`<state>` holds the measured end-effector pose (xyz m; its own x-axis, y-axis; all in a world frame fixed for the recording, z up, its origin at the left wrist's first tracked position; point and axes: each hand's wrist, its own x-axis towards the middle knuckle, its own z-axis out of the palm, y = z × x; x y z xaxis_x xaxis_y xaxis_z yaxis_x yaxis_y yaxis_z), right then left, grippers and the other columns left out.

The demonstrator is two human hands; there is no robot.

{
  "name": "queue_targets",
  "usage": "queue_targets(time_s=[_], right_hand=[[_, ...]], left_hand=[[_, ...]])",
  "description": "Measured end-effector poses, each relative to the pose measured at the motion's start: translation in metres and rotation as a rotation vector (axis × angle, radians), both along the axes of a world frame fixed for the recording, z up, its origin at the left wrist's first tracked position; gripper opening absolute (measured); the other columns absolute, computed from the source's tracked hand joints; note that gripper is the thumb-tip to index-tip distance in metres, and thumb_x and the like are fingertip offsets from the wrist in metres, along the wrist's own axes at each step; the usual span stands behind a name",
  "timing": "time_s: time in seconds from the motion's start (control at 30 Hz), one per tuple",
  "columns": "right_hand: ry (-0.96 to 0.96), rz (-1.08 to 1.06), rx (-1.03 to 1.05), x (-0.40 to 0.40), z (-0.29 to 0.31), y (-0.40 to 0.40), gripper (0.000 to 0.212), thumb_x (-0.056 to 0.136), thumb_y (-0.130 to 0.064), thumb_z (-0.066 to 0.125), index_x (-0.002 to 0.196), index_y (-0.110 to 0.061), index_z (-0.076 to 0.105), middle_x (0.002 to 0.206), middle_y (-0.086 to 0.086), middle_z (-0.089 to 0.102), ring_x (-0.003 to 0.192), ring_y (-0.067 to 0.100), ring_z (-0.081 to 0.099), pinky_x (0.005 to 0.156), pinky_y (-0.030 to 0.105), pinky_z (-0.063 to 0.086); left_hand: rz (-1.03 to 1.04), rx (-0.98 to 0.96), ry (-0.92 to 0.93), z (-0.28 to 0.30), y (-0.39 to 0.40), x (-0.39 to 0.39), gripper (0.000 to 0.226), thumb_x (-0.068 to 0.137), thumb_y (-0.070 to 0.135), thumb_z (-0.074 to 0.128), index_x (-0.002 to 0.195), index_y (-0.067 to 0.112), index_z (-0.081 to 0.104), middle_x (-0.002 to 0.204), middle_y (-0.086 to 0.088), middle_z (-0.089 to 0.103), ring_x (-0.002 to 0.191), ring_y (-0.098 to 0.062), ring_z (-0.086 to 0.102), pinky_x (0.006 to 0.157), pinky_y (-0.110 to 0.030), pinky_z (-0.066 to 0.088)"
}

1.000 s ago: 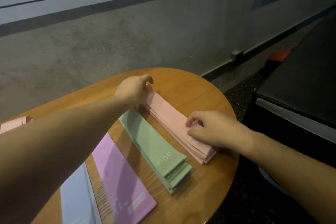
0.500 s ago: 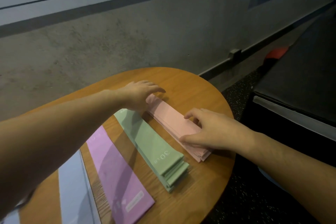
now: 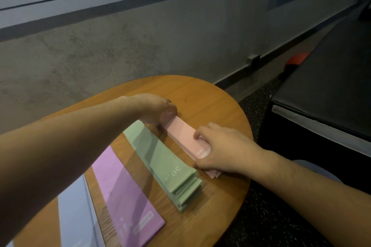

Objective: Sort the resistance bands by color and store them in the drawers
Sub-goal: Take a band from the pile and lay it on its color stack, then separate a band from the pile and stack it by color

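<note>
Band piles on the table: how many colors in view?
4. Pink pile far right, under both hands; green pile beside it; purple next; pale blue nearest left, partly cut off. More may lie outside the frame.

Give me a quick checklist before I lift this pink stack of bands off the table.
1. Left hand holds the far end of the pink stack of flat resistance bands: ok.
2. Right hand grips its near end: ok.
3. Pink edges squared: not ok, near ends fan out.
4. Green stack of bands marked 30 LB apart from the pink: ok.
5. Purple band lies separate: ok.
6. Drawer open: cannot tell, none in view.
</note>
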<state>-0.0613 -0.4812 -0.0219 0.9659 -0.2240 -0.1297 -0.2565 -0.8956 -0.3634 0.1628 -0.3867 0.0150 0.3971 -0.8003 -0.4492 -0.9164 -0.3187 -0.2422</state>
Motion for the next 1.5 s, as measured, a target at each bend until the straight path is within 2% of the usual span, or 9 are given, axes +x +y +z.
queue_targets(time_s=[0.13,0.33,0.47,0.57,0.87,1.07,1.3,1.4,1.5], right_hand=[[-0.002,-0.002,-0.035,0.001,0.0,0.002,0.068,0.081,-0.057,0.069,0.139,-0.036,0.042,0.132,-0.009,0.047,0.114,0.015,0.053,0.089,0.033,0.047],[0.006,-0.042,0.01,0.0,0.003,0.001,0.074,0.077,-0.069,0.069,0.139,-0.039,0.043,0.135,-0.011,0.048,0.119,0.013,0.052,0.096,0.038,0.049],[-0.05,-0.109,0.068,-0.004,0.015,0.0,0.061,0.087,-0.063,0.062,0.14,-0.036,0.045,0.141,-0.009,0.046,0.124,0.014,0.05,0.102,0.04,0.048],[-0.119,-0.113,0.071,-0.002,0.027,0.01,0.051,0.092,-0.053,0.061,0.137,-0.035,0.049,0.143,-0.007,0.045,0.126,0.014,0.049,0.105,0.038,0.045],[-0.31,0.052,0.107,0.019,0.048,0.096,0.035,0.094,-0.039,0.063,0.128,-0.029,0.06,0.131,-0.005,0.058,0.114,0.011,0.055,0.091,0.023,0.042],[-0.338,0.232,0.169,0.044,0.053,0.177,0.027,0.094,-0.03,0.063,0.12,-0.027,0.066,0.12,-0.01,0.065,0.102,0.007,0.058,0.087,0.023,0.046],[-0.268,0.389,0.202,0.067,0.041,0.257,0.023,0.093,-0.03,0.063,0.117,-0.029,0.065,0.113,-0.009,0.065,0.098,0.011,0.06,0.088,0.03,0.05],[-0.244,0.431,0.197,0.076,0.031,0.283,0.024,0.093,-0.029,0.061,0.117,-0.028,0.065,0.113,-0.009,0.065,0.098,0.01,0.061,0.086,0.029,0.049],[-0.225,0.455,0.215,0.085,0.021,0.305,0.023,0.093,-0.028,0.061,0.116,-0.028,0.065,0.111,-0.01,0.065,0.097,0.01,0.06,0.085,0.028,0.049]], left_hand=[[-0.033,0.008,-0.058,-0.002,-0.001,-0.005,0.069,0.088,0.025,0.073,0.146,0.036,0.039,0.137,0.006,0.049,0.1,-0.016,0.054,0.063,-0.025,0.04],[-0.02,-0.037,-0.035,0.005,0.009,-0.004,0.068,0.087,0.023,0.073,0.145,0.038,0.04,0.139,0.005,0.049,0.119,-0.021,0.052,0.087,-0.036,0.052],[-0.029,-0.178,-0.045,0.021,0.028,-0.006,0.067,0.084,0.032,0.076,0.143,0.035,0.045,0.139,0.006,0.051,0.121,-0.022,0.053,0.089,-0.039,0.052],[-0.028,-0.292,-0.052,0.033,0.055,-0.01,0.058,0.084,0.035,0.073,0.138,0.032,0.052,0.133,0.005,0.056,0.118,-0.023,0.056,0.085,-0.034,0.049],[0.067,-0.638,-0.11,0.03,0.195,-0.031,0.032,0.094,0.041,0.058,0.123,0.027,0.064,0.12,0.002,0.065,0.11,-0.026,0.061,0.086,-0.039,0.05],[0.223,-0.735,-0.078,0.004,0.323,-0.045,0.057,0.084,0.056,0.035,0.117,0.022,0.067,0.114,0.0,0.069,0.104,-0.027,0.065,0.086,-0.042,0.053],[0.488,-0.934,-0.048,-0.042,0.444,-0.056,0.048,0.09,0.053,0.042,0.115,0.021,0.067,0.112,0.003,0.067,0.105,-0.021,0.062,0.091,-0.041,0.05],[0.526,-1.008,-0.064,-0.057,0.474,-0.061,0.037,0.094,0.049,0.043,0.11,0.024,0.064,0.107,0.013,0.062,0.102,-0.014,0.058,0.091,-0.04,0.05],[0.516,-1.047,-0.139,-0.064,0.487,-0.061,0.027,0.094,0.042,0.045,0.105,0.026,0.064,0.108,0.014,0.063,0.104,-0.015,0.059,0.089,-0.041,0.048]])
